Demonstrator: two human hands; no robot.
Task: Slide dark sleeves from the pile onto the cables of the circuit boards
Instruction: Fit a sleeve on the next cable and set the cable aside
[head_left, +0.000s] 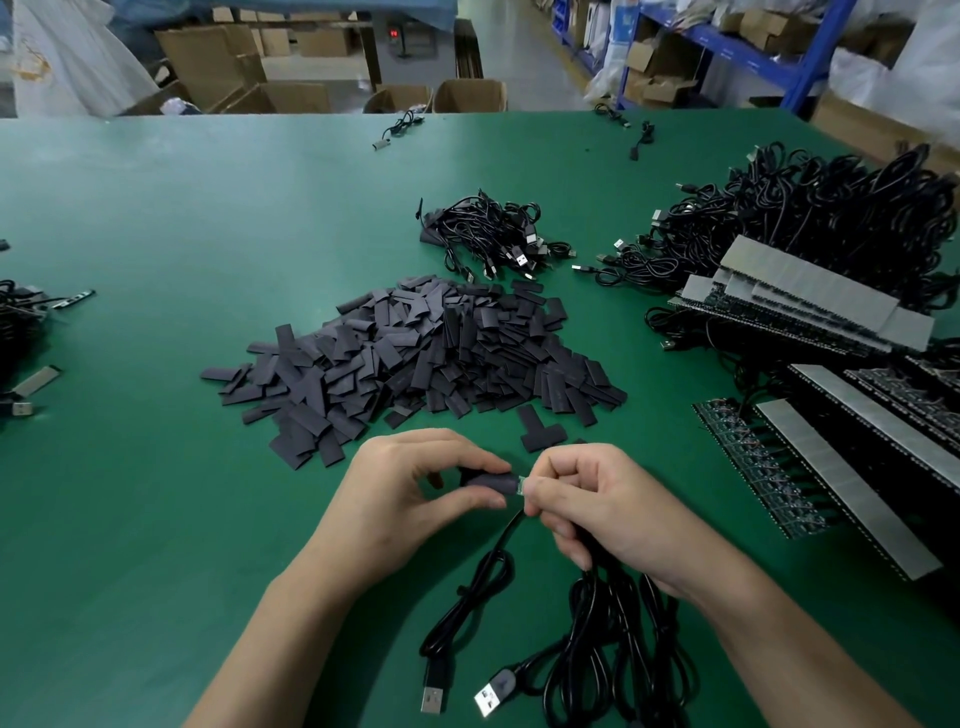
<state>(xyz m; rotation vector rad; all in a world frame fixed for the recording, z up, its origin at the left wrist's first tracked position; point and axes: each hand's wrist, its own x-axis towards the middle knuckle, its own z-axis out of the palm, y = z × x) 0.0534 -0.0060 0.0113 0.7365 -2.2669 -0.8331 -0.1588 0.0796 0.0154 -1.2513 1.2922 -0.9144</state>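
1. Sleeve (488, 480) in work: the left hand (415, 478) pinched it, grip clamped on it betw. thumb and fingers, just above the green surface (156, 260) at the near edge.
2. The right hand (597, 499) met it from the other side, grip clamped on the small pale-green board end (519, 487) w/ thumb and forefinger. Its lower fingers were also curled round a bunch of black cables (613, 639) that hung down to the surface.
3. One cable (483, 577) ran down from the spot where the hands met and ended in a USB plug (434, 691) lying flat nr the camera.
4. Step in hand, as I judged it: this unit was mid-fit, w/ the sleeve touching the board end. Fingers hid the joint, so I couldn't tell how far on the sleeve had gone.
5. Supply was ample. The pile (415, 353) of dark sleeves lay beyond the hands at centre, still large, w/ two loose sleeves (540, 431) just in front of it.
6. Left to do, by my reading, was most of the job. Stacked circuit boards (810, 312) and more board strips (753, 467) lay on the right, w/ a big heap of cable (831, 218) behind them.
7. Done so far looked like little. I took a small bundle (488, 239) beyond the pile, w/ dark sleeve pieces at its left side, for finished units.
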